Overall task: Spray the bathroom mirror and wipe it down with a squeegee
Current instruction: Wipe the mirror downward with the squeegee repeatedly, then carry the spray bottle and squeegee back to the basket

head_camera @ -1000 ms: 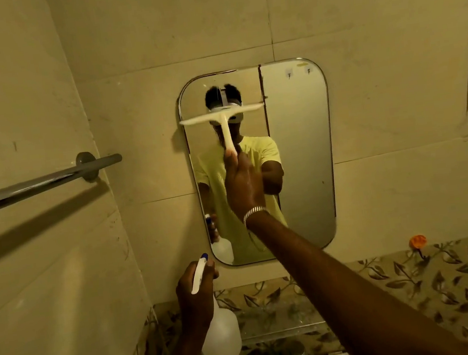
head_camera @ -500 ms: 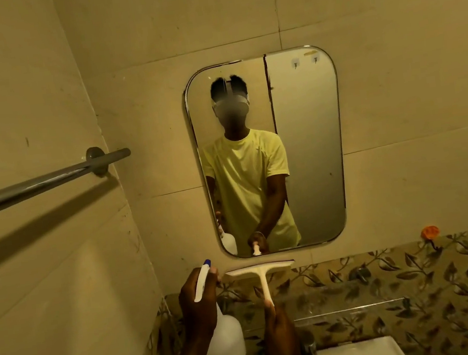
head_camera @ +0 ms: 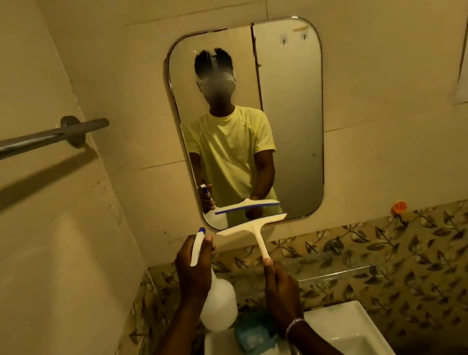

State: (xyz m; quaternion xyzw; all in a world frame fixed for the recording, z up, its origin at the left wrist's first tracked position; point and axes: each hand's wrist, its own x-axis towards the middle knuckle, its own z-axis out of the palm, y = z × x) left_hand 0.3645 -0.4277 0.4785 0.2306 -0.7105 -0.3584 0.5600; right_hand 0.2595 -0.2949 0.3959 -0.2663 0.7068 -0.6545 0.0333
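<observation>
**Squeegee and spray bottle: handling notes at the mirror's lower edge**

The squeegee (head_camera: 252, 228) is a light, rigid plastic T, pale with a thin blue blade strip visible only in its reflection. The right hand (head_camera: 282, 295) is clenched around the bottom end of the handle; the head sits at the hand's 12 o'clock, at the bottom rim of the mirror (head_camera: 292, 111), tilted slightly up on its right end. Whether the blade touches the glass cannot be told. A grip nearer the head would likely give firmer blade pressure; the blade edge itself is soft and should not be pinched.

The spray bottle (head_camera: 217, 304) is held by the left hand (head_camera: 194, 273), fingers wrapped at the neck below the white trigger head with its blue nozzle tip. The body is translucent white plastic; the fill level cannot be read. If wet, the bottle will probably be slippery, so the neck is the safe hold.

The mirror is fragile glass, fixed to the tiled wall; press evenly.

At 6 o'clock below the hands sits a white sink (head_camera: 350, 340), holding a blue-green cloth (head_camera: 252, 340) on its left rim. A towel bar (head_camera: 31, 141) projects at 9 o'clock.
</observation>
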